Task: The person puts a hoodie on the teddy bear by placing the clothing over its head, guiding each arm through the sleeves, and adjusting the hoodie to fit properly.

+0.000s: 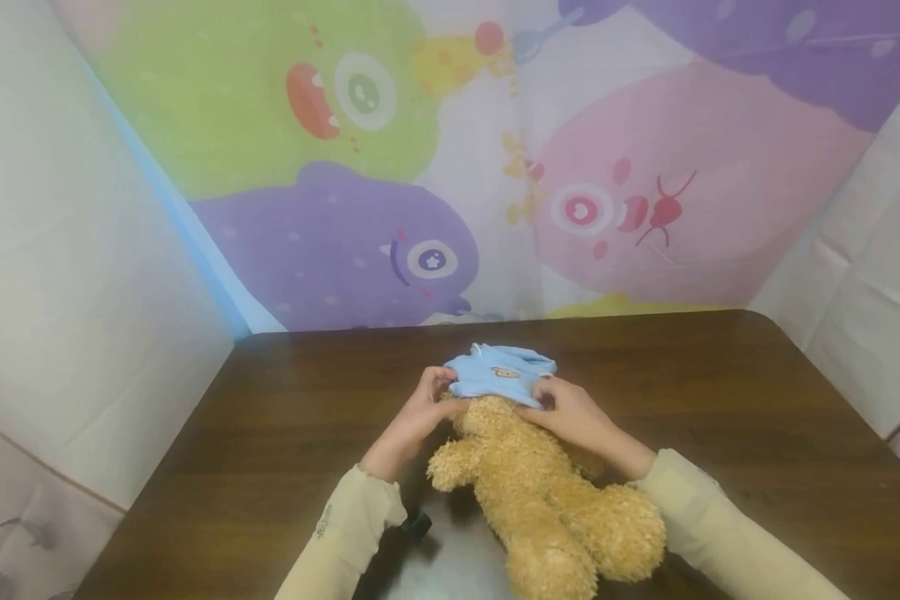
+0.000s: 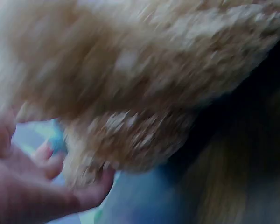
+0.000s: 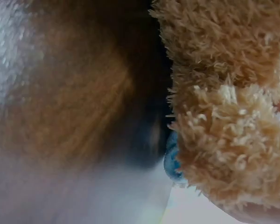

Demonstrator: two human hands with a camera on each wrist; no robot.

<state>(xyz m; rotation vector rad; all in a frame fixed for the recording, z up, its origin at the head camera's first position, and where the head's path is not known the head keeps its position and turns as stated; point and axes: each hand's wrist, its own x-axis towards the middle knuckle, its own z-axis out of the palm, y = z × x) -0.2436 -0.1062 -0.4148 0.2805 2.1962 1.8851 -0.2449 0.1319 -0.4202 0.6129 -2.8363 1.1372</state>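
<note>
Evidently our left grip (image 1: 418,412) and right grip (image 1: 583,419) pinch the blue garment (image 1: 487,375) against the plush toy (image 1: 521,467); we judge it soft, light, best held by its edges.

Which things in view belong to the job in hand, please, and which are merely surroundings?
Part of the job:
light-blue garment, in the grip of the left hand and right hand
golden-brown plush toy, against the garment

Just around it:
cartoon-print backdrop
dark wooden tabletop
black object by the left sleeve, unidentifiable
</note>
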